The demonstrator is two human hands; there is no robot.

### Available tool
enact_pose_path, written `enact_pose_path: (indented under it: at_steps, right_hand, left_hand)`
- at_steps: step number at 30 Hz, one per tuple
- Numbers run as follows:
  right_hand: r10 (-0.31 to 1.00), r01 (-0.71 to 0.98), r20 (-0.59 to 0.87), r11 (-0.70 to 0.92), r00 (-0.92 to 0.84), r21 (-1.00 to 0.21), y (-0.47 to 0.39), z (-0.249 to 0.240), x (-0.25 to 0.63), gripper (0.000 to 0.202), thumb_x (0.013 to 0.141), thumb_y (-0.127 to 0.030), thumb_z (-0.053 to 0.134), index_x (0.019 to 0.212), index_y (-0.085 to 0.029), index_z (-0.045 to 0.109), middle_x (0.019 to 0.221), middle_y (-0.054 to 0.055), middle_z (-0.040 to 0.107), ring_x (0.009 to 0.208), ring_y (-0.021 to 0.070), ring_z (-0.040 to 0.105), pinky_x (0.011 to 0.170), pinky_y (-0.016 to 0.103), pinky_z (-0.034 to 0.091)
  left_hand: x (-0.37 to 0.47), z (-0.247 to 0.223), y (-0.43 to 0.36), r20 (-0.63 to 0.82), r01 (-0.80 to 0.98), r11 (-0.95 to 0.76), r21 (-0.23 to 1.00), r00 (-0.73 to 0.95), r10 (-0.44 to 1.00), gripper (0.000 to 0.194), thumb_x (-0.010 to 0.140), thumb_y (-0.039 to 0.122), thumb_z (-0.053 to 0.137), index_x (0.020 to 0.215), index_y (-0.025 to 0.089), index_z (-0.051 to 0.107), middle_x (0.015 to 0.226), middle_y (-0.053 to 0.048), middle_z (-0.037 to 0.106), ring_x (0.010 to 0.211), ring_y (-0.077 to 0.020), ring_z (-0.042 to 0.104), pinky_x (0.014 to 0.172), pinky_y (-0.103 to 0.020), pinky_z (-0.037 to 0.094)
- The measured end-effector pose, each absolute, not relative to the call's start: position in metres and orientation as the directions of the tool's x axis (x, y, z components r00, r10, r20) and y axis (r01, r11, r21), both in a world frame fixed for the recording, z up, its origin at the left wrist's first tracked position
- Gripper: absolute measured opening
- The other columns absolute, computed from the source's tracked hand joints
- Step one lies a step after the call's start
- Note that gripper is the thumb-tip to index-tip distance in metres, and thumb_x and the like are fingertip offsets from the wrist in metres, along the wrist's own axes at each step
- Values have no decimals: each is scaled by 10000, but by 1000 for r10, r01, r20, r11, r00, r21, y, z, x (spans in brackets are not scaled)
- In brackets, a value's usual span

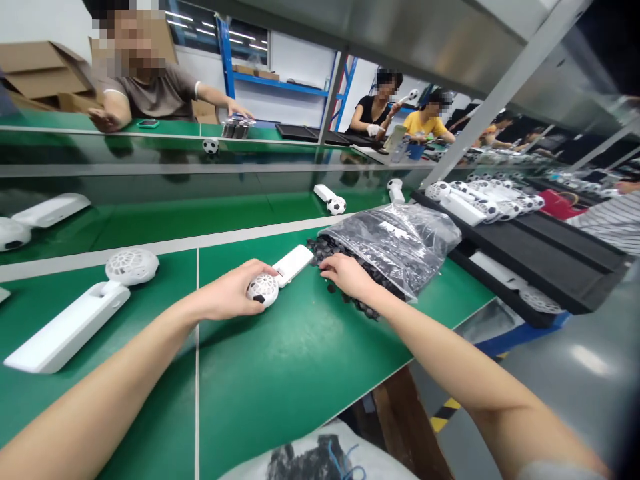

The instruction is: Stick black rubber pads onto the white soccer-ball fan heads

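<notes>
My left hand [239, 291] is closed around the round head of a white handheld fan [295, 264] with a soccer-ball pattern. The fan's handle points away to the right, towards a heap of small black pieces [325, 253]. These pieces spill from the mouth of a clear plastic bag [395, 240] lying on the green table. My right hand [349, 275] is at the edge of the heap, its thumb and fingertips pinched together. Whatever is between those fingertips is too small to make out.
Another white fan [75, 327] lies on the table at left. More fans rest on the green conveyor belt [225, 207] beyond. Black trays [560, 247] at right hold several fans. A slanting metal post [505, 93] stands behind them. Co-workers sit across the line.
</notes>
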State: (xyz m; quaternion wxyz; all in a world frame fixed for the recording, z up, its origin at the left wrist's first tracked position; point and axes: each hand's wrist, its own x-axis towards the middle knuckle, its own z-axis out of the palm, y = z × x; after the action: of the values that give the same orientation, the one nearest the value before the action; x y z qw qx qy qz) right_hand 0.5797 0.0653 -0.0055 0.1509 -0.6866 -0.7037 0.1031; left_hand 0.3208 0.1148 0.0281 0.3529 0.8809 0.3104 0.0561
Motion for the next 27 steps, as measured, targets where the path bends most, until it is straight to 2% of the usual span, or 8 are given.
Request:
enact_pose_path:
  at_steps: [5, 10, 13, 16, 19, 21, 24, 27]
  right_hand:
    - [1000, 917, -21, -21, 13, -399, 79, -6, 591, 145, 693, -172, 631, 835, -157, 602, 778, 30, 631, 679, 124, 578, 628, 221, 437]
    - [999, 912, -30, 17, -32, -409, 75, 3, 591, 33, 704, -185, 605, 712, -166, 580, 686, -2, 602, 622, 112, 541, 587, 215, 403]
    - [993, 864, 51, 120, -110, -489, 65, 13, 576, 57, 746, -223, 573, 726, -171, 563, 710, -10, 588, 650, 108, 532, 615, 216, 400]
    - [950, 758, 149, 308, -273, -575, 59, 20, 552, 47, 779, -207, 543, 767, -170, 570, 762, -1, 594, 709, 110, 536, 675, 221, 411]
    - [875, 715, 191, 476, -446, -513, 58, 22, 533, 132, 816, -174, 495, 890, -175, 605, 850, 32, 596, 812, 134, 534, 753, 255, 415]
    - [844, 720, 193, 529, -500, -450, 58, 22, 526, 184, 837, -171, 464, 946, -173, 612, 897, 56, 587, 842, 148, 534, 765, 271, 422]
    - [833, 723, 225, 551, -505, -417, 59, 20, 523, 169, 836, -183, 479, 927, -184, 621, 912, 50, 603, 849, 149, 547, 772, 270, 429]
    - [847, 717, 256, 531, -466, -451, 61, 17, 519, 115, 800, -177, 541, 889, -190, 613, 872, 19, 634, 821, 139, 568, 761, 258, 436]
  left_hand:
    - [319, 27, 117, -145, 571, -512, 642, 746, 650, 557, 645, 313, 564, 1175, 221, 421, 1180, -66, 414, 1027, -235, 468, 845, -332, 407]
    - [321, 23, 118, -127, 551, -516, 656, 754, 644, 551, 640, 247, 542, 1176, 209, 418, 1177, -68, 409, 1032, -224, 458, 829, -317, 414]
    - [318, 24, 121, -120, 532, -526, 663, 770, 627, 554, 641, 236, 537, 1181, 213, 416, 1174, -61, 411, 1044, -220, 452, 841, -307, 406]
    - [316, 23, 122, -109, 519, -533, 668, 777, 619, 543, 646, 240, 536, 1177, 224, 421, 1158, -50, 419, 1022, -214, 462, 827, -300, 408]
    - [315, 21, 123, -83, 494, -546, 677, 788, 611, 535, 646, 239, 538, 1169, 218, 429, 1136, -48, 427, 1009, -210, 464, 808, -290, 414]
    - [315, 20, 122, -76, 485, -547, 683, 791, 607, 535, 645, 240, 538, 1169, 217, 430, 1132, -49, 426, 988, -206, 472, 784, -285, 422]
    - [316, 19, 121, -81, 490, -541, 684, 787, 611, 541, 641, 240, 539, 1171, 217, 428, 1128, -51, 425, 968, -203, 482, 772, -288, 427]
    - [318, 19, 121, -69, 501, -541, 675, 774, 630, 536, 631, 227, 540, 1157, 206, 438, 1114, -56, 433, 1001, -210, 471, 826, -303, 410]
